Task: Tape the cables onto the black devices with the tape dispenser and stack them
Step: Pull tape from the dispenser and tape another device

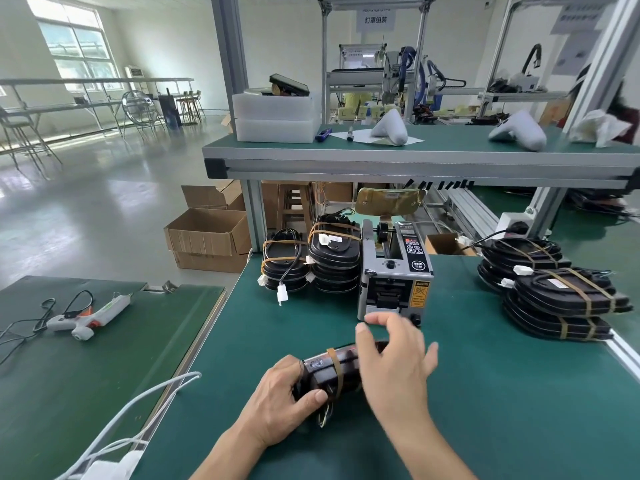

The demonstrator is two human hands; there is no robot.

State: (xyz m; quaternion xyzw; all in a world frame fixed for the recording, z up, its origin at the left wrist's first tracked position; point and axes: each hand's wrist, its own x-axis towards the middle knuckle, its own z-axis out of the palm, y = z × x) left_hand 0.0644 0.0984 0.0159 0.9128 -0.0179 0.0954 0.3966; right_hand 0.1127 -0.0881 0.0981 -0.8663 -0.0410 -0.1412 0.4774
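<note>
Low in the frame's centre, the right hand (394, 362) is motion-blurred and covers the right part of the device (329, 372), so how far that end reaches is hard to tell. Its fingers are spread and fairly straight above the device; whether they touch it cannot be told. The left hand (284, 396) grips the device's left end, thumb curled over the near edge. Both forearms are cut off by the bottom edge.

The device is black and flat, bound by one brown tape strip (335, 370), with thin wires (325, 415) hanging from its near side. It lies on the green mat (485, 410) just in front of the grey tape dispenser (394, 275).

Stacks of taped devices (311, 268) stand left of the dispenser, and more (554, 292) at the right edge. A glue gun (86, 315) lies on the left table, cardboard boxes (207, 233) sit on the grey floor, and windows light the upper left.
</note>
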